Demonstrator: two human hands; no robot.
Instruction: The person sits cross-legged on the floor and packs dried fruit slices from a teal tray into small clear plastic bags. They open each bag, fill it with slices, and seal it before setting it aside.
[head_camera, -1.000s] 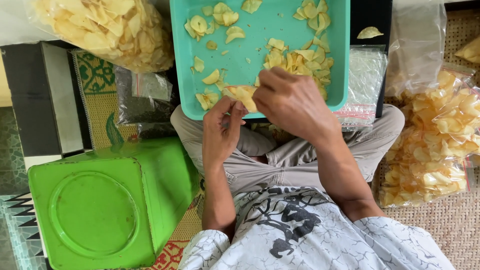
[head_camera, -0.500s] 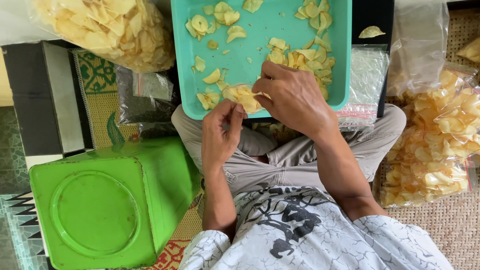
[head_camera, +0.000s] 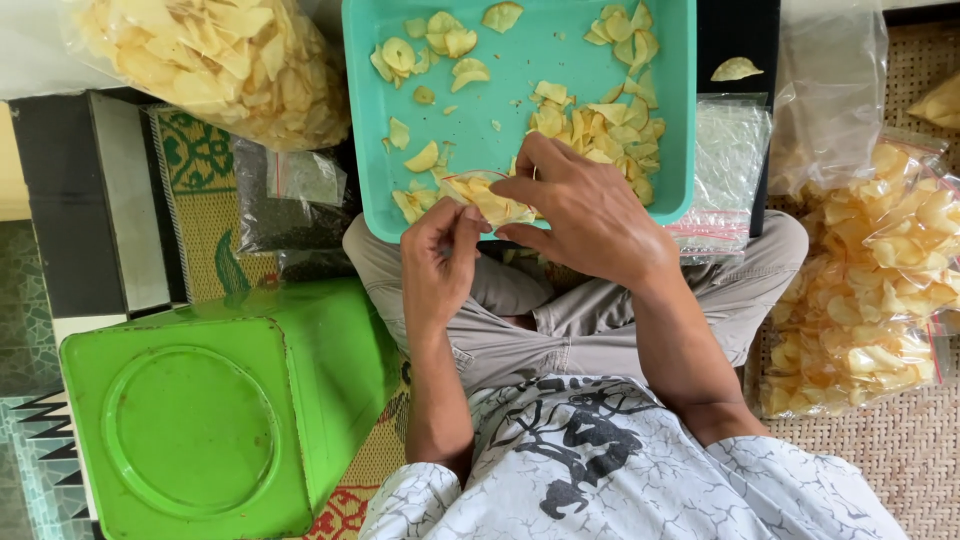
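R hand (head_camera: 585, 215) now lower, w/ L hand (head_camera: 437, 262) on chip bag (head_camera: 490, 200) (teal tray (head_camera: 520, 110) edge)

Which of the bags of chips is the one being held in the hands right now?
The small clear bag at the near edge of the teal tray, pinched between left hand and right hand; the other bags lie untouched at the sides.

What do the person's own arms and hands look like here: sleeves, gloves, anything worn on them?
Both arms are bare from the short sleeves down. The left hand and right hand wear no gloves, and no rings or watch show. The shirt is whitish with a dark crackle pattern and a dark graphic.
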